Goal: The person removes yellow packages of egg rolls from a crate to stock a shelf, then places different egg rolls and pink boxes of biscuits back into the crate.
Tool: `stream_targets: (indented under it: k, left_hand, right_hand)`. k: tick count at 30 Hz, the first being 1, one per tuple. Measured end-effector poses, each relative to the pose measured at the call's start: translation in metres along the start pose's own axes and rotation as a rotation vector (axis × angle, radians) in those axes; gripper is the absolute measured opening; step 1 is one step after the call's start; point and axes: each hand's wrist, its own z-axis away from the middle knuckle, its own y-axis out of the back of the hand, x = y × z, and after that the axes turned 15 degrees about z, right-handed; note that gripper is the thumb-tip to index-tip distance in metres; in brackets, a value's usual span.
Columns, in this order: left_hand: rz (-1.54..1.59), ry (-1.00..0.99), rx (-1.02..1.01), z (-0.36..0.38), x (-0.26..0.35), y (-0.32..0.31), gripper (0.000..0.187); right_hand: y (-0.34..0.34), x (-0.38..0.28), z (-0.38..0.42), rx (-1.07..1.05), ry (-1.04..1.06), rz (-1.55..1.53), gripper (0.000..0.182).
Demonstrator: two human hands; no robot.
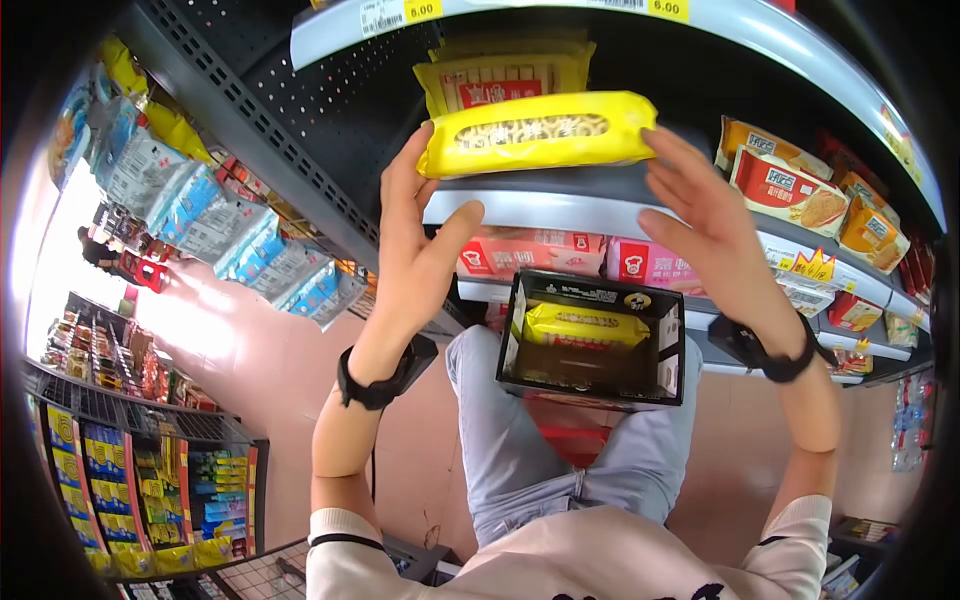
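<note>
A long yellow biscuit packet (545,135) with a clear window lies level at the shelf, held by its two ends between my hands. My left hand (412,230) has its fingers against the left end, its thumb standing away below. At the right end the fingertips of my right hand (705,215) press on the wrapper, the thumb also apart. Behind it, more yellow packets (515,72) stand on the shelf. On my lap an open black carton (590,390) holds another yellow packet (585,325) along its far wall.
The shelf edge (560,210) runs just under the packet, and a price rail (540,12) crosses above. Boxed biscuits (785,190) sit to the right, pink boxes (655,262) below. Blue-and-white bags (180,180) hang at left, beside a metal upright (270,130).
</note>
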Motion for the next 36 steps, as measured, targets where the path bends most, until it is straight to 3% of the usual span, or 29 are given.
stream_targets:
  k: [8, 10, 15, 18, 21, 23, 26, 28, 30, 31, 33, 36]
  left_hand:
    - [-0.071, 0.021, 0.088, -0.037, -0.05, 0.016, 0.067]
    - [0.035, 0.131, 0.148, -0.045, -0.047, 0.016, 0.068]
    - [0.166, 0.083, 0.111, -0.073, -0.045, 0.013, 0.071]
    - [0.077, 0.152, 0.189, -0.087, -0.044, 0.014, 0.074]
    - [0.139, 0.191, 0.172, -0.094, -0.051, 0.017, 0.075]
    - [0.117, 0.194, 0.154, -0.092, -0.066, 0.026, 0.077]
    - [0.085, 0.27, 0.136, -0.084, -0.06, 0.032, 0.081]
    - [0.077, 0.401, 0.099, -0.078, -0.049, 0.031, 0.085]
    - [0.074, 0.425, 0.085, -0.077, -0.055, 0.034, 0.085]
    - [0.068, 0.441, 0.064, -0.077, -0.057, 0.034, 0.084]
    - [0.068, 0.442, 0.081, -0.075, -0.058, 0.033, 0.085]
    - [0.078, 0.433, 0.109, -0.076, -0.066, 0.037, 0.085]
  right_hand:
    - [-0.007, 0.047, -0.051, -0.064, -0.109, -0.068, 0.062]
    - [-0.004, 0.048, -0.059, -0.049, -0.19, -0.094, 0.063]
    - [0.001, 0.041, -0.098, -0.062, -0.106, 0.003, 0.064]
    - [-0.004, 0.032, -0.116, -0.15, -0.099, -0.195, 0.062]
    - [-0.022, 0.031, -0.124, -0.199, -0.118, -0.151, 0.061]
    - [-0.029, 0.045, -0.125, -0.158, -0.068, -0.191, 0.061]
    - [-0.02, 0.04, -0.112, 0.155, -0.161, 0.174, 0.059]
    - [-0.018, 0.057, -0.113, 0.103, -0.247, 0.168, 0.054]
    - [-0.02, 0.054, -0.113, -0.074, -0.445, 0.125, 0.048]
    - [-0.023, 0.051, -0.111, -0.074, -0.448, 0.127, 0.048]
    - [-0.026, 0.035, -0.105, -0.251, -0.398, 0.05, 0.059]
    - [-0.038, 0.044, -0.106, -0.212, -0.397, 0.059, 0.069]
